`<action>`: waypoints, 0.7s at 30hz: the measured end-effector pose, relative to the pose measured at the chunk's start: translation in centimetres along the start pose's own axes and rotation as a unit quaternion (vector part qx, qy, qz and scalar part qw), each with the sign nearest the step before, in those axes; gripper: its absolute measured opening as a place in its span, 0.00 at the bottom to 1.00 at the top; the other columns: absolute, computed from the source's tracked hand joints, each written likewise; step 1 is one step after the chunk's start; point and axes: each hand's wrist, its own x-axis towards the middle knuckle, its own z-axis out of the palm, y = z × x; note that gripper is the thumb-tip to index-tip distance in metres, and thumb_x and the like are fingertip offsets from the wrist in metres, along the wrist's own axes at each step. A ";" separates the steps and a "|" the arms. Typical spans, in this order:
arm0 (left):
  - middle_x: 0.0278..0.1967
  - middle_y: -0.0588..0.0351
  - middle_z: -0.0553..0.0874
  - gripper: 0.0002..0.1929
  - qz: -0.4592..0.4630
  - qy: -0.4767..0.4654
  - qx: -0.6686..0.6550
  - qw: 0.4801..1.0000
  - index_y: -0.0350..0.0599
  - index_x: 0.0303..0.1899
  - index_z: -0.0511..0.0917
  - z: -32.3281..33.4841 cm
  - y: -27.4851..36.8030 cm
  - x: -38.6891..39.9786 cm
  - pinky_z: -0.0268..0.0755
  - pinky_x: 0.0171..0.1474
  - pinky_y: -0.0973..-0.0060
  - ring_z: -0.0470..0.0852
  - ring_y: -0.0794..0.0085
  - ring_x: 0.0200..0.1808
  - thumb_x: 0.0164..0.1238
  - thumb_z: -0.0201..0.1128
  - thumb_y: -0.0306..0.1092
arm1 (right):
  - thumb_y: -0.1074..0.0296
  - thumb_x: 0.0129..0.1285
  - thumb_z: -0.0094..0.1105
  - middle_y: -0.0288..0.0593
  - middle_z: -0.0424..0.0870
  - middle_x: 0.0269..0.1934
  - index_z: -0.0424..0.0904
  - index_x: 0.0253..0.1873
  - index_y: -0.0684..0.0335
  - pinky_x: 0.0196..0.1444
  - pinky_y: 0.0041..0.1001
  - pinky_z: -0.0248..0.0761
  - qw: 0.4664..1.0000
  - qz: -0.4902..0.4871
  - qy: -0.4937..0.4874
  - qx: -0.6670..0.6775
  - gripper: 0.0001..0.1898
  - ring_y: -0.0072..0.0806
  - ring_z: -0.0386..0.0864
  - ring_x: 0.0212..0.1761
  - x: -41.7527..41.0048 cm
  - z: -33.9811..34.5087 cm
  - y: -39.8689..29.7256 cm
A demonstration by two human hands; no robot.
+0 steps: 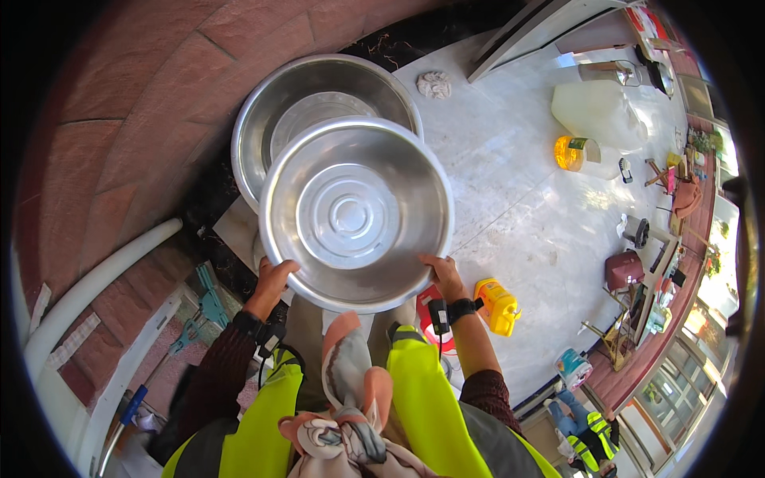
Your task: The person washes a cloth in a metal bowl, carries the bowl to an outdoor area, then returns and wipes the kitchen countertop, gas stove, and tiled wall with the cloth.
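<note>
A shiny stainless-steel basin [412, 197] is held out before me, its inside facing up with nothing in it. My left hand [275, 282] grips its rim at the near left, thumb over the edge. At the near right, my right hand [444, 276] grips the same rim. Partly hidden beneath it, a second steel basin [299, 77] stands by the brick wall. Below my right hand, a yellow plastic jug [498, 306] rests on the floor beside a red container [428, 302] that my forearm partly covers.
A crumpled cloth [434, 85] lies on the pale floor [496, 197]. Farther right are a large translucent jug [597, 113] and a bottle of yellow liquid [569, 153]. At left, a white pipe [101, 281] runs along the brick wall [149, 89]. A person in a vest [597, 439] is at lower right.
</note>
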 end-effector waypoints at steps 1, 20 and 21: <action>0.32 0.59 0.82 0.21 -0.010 0.009 0.037 0.999 0.41 0.42 0.77 1.9 0.9 0.4 0.66 0.21 0.78 0.80 0.76 0.28 0.47 0.70 0.40 | 0.60 0.57 0.64 0.37 0.78 0.27 0.80 0.37 0.65 0.24 0.21 0.64 0.999 0.011 0.033 0.002 0.12 0.21 0.73 0.25 0.8 -2.0 0.7; 0.55 0.57 0.79 0.27 -0.013 0.020 0.036 0.999 0.48 0.65 0.70 5.2 -4.4 13.5 0.76 0.42 0.71 0.82 0.70 0.47 0.66 0.64 0.43 | 0.77 0.51 0.63 0.33 0.77 0.29 0.77 0.33 0.60 0.34 0.25 0.72 0.865 -0.112 0.253 0.418 0.06 0.23 0.75 0.31 29.3 -22.5 8.9; 0.55 0.58 0.79 0.28 -0.008 0.051 0.052 0.997 0.48 0.65 0.70 3.8 -4.7 15.3 0.75 0.43 0.71 0.82 0.71 0.48 0.65 0.65 0.43 | 0.77 0.52 0.63 0.32 0.77 0.31 0.76 0.33 0.59 0.35 0.24 0.71 0.873 -0.118 0.229 0.413 0.06 0.23 0.75 0.33 30.9 -22.6 9.5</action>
